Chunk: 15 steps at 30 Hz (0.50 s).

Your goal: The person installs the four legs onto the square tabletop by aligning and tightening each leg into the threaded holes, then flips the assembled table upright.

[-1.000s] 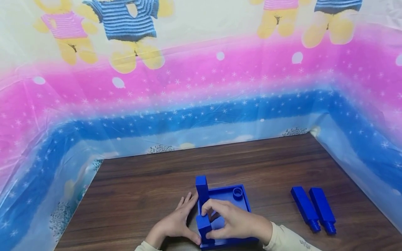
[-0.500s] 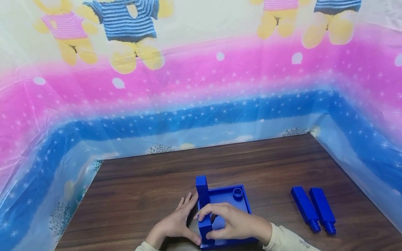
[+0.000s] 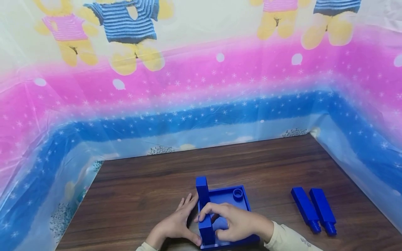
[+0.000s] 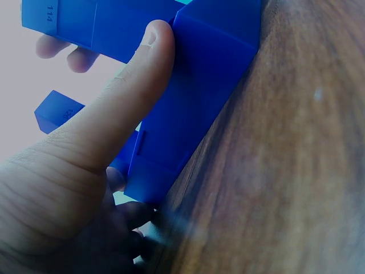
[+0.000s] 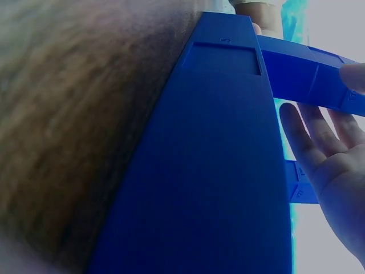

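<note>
A square blue tray-like panel [image 3: 229,193] with a raised rim lies on the table, a round socket in its far right corner. A blue table leg [image 3: 202,184] stands upright at its far left corner. At the near left corner a second table leg [image 3: 207,232] stands upright, my right hand [image 3: 238,221] at its top with the index finger curled around it. The right thumb is slightly apart from the leg. My left hand [image 3: 176,223] rests along the panel's left side, fingers spread; the left wrist view has its thumb [image 4: 148,74] pressed on the panel near the corner.
Two loose blue table legs [image 3: 304,207] with threaded ends lie side by side on the brown wooden table [image 3: 141,184], to the right of the panel. A printed cloth [image 3: 194,115] hangs around the table's back and sides.
My right index finger has moved left across the near leg's top. The right thumb has slid right, off the leg, which has turned slightly. My left hand has kept its place.
</note>
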Tool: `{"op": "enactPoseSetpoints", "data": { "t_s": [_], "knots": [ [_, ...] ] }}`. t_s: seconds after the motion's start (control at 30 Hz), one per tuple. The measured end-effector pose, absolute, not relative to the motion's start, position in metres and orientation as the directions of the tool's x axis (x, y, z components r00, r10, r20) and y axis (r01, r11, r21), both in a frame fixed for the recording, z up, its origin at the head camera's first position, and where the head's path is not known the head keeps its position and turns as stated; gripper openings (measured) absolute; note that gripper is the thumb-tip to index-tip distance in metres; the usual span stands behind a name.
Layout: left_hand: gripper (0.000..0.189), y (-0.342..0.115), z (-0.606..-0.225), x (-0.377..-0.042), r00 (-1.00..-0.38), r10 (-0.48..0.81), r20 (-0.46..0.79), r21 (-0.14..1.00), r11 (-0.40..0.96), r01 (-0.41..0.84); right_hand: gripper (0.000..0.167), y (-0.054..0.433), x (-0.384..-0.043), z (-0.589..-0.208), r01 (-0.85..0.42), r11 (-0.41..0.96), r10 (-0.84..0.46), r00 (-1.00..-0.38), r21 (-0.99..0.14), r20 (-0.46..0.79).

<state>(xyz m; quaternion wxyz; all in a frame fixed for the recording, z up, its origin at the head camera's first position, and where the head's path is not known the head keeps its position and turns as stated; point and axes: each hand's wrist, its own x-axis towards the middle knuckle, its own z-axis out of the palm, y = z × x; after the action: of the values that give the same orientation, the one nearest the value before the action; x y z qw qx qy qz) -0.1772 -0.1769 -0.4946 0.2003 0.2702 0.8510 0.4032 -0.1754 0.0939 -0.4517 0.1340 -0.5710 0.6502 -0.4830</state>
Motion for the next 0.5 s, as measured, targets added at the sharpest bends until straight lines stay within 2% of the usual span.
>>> {"op": "enactPoseSetpoints", "data": {
  "t_s": [0.5],
  "knots": [
    [0.136, -0.1772, -0.4929, -0.1774, -0.766, 0.632, -0.119, 0.792, 0.526, 0.311, 0.040, 0.0937, -0.1757, -0.4507, -0.655, -0.063, -0.867, -0.337, -0.753, 0.366]
  ]
}}
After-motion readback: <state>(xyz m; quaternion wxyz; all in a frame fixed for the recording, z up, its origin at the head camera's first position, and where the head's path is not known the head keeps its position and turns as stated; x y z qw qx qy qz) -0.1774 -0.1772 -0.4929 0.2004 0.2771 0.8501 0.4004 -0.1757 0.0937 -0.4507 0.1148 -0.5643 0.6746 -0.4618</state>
